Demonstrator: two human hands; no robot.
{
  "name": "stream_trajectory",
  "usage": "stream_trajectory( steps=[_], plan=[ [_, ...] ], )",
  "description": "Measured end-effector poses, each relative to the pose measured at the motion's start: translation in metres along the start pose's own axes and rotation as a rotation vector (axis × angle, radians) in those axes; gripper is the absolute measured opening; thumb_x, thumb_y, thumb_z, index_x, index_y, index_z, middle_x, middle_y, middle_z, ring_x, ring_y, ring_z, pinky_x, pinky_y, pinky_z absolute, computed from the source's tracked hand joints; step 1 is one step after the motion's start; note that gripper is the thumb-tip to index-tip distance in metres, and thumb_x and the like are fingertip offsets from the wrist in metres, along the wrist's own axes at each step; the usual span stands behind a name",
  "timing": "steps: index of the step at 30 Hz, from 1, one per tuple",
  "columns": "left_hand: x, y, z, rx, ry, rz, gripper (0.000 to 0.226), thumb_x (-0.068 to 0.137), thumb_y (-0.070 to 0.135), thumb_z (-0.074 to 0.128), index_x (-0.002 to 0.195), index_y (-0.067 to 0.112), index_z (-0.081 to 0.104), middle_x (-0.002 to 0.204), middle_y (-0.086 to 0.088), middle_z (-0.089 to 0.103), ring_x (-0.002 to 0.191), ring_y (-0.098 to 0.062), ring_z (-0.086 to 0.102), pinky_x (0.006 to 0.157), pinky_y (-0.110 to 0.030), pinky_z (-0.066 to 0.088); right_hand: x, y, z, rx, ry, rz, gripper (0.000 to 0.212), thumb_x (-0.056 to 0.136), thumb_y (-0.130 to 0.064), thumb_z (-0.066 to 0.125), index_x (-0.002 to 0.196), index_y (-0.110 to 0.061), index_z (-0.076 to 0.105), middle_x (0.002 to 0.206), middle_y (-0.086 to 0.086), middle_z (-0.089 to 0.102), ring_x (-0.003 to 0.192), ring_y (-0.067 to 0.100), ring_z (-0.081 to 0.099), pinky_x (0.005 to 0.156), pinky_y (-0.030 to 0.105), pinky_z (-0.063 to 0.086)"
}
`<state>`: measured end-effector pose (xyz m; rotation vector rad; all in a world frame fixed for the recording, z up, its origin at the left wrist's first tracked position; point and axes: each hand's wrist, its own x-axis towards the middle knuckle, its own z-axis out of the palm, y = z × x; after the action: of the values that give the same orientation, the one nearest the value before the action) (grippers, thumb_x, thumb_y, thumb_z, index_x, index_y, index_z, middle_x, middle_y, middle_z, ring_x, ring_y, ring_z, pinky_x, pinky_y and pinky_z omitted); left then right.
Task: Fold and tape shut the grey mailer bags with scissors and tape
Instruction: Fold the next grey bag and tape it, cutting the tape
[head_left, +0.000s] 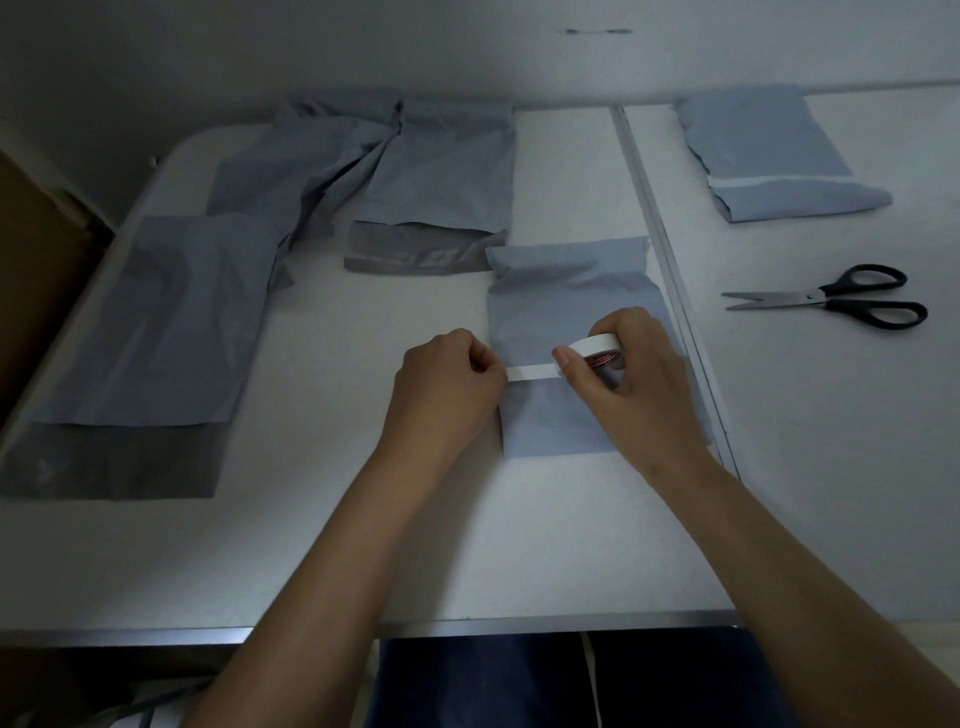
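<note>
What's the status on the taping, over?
Left hand pinches the tape end; right hand grips the roll. Strip spans the folded mailer. Scissors idle, right.

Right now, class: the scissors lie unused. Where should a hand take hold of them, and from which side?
Grip the scissors by the black handle loops, coming from the right. They lie flat on the table, blades pointing left toward the folded mailer, loops on the far right. The right hand is nearest, but it currently holds the tape roll.

tape roll (597, 353) core | red print | too blurred to read
</note>
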<state>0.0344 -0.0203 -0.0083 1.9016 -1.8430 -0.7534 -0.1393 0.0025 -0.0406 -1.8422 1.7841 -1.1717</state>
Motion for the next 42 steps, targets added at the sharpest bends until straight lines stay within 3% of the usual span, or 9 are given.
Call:
stream_trajectory(
  steps=[5,11,16,24,32,37,42],
  plan=[
    [-0.001,0.002,0.001,0.029,0.002,0.008,0.012,0.090,0.025,0.058,0.094,0.016,0.065,0.085,0.008,0.062,0.080,-0.009,0.056,0.061,-0.018,0.039,0.001,0.002,0.001,-0.002,0.005,-0.033,0.030,0.084,-0.032,0.071,0.087,-0.017,0.045,0.086,-0.004,0.046,0.082,0.018,0.048,0.069,0.016,0.034],
    [-0.002,0.004,0.000,0.044,0.000,0.005,0.012,0.089,0.023,0.057,0.093,0.015,0.066,0.087,0.006,0.065,0.083,-0.012,0.058,0.069,-0.024,0.042,0.000,0.002,0.002,0.008,0.007,-0.042,0.030,0.083,-0.034,0.071,0.088,-0.016,0.047,0.088,-0.003,0.048,0.085,0.019,0.048,0.073,0.026,0.039],
    [-0.002,0.006,0.001,0.082,-0.004,0.012,0.013,0.089,0.021,0.056,0.092,0.013,0.065,0.090,0.001,0.066,0.087,-0.017,0.059,0.076,-0.032,0.049,0.000,0.003,0.003,0.004,0.009,-0.041,0.032,0.082,-0.035,0.072,0.087,-0.016,0.047,0.088,-0.003,0.049,0.084,0.018,0.049,0.071,0.020,0.037],
    [0.000,0.008,0.002,0.141,-0.023,0.010,0.009,0.087,0.019,0.054,0.087,0.016,0.063,0.087,0.003,0.064,0.083,-0.017,0.057,0.066,-0.027,0.039,0.001,0.004,0.004,0.009,0.016,-0.044,0.033,0.081,-0.035,0.074,0.089,-0.013,0.050,0.088,-0.002,0.049,0.085,0.019,0.050,0.072,0.033,0.046],
    [0.006,0.006,-0.005,0.177,-0.126,0.012,0.015,0.089,0.026,0.057,0.096,0.013,0.060,0.091,0.001,0.062,0.086,-0.018,0.058,0.066,-0.027,0.039,0.001,0.006,0.004,0.012,0.012,-0.061,0.039,0.079,-0.053,0.059,0.089,-0.018,0.047,0.088,-0.004,0.049,0.084,0.017,0.049,0.072,0.024,0.041],
    [0.007,0.005,-0.011,0.129,-0.168,-0.039,0.036,0.087,0.036,0.065,0.107,0.013,0.046,0.095,-0.002,0.056,0.082,-0.019,0.055,0.060,-0.027,0.037,0.001,0.006,0.003,0.008,-0.003,-0.047,0.034,0.081,-0.038,0.072,0.089,-0.014,0.049,0.088,-0.002,0.049,0.084,0.018,0.049,0.071,0.025,0.041],
    [0.011,0.000,-0.013,0.103,-0.198,-0.052,0.030,0.089,0.033,0.063,0.106,0.015,0.048,0.091,0.002,0.053,0.072,-0.008,0.048,0.054,-0.020,0.033,0.001,0.004,0.002,0.017,0.003,-0.040,0.032,0.081,-0.033,0.074,0.088,-0.013,0.049,0.087,-0.002,0.050,0.083,0.018,0.050,0.070,0.025,0.042]
  ],
)
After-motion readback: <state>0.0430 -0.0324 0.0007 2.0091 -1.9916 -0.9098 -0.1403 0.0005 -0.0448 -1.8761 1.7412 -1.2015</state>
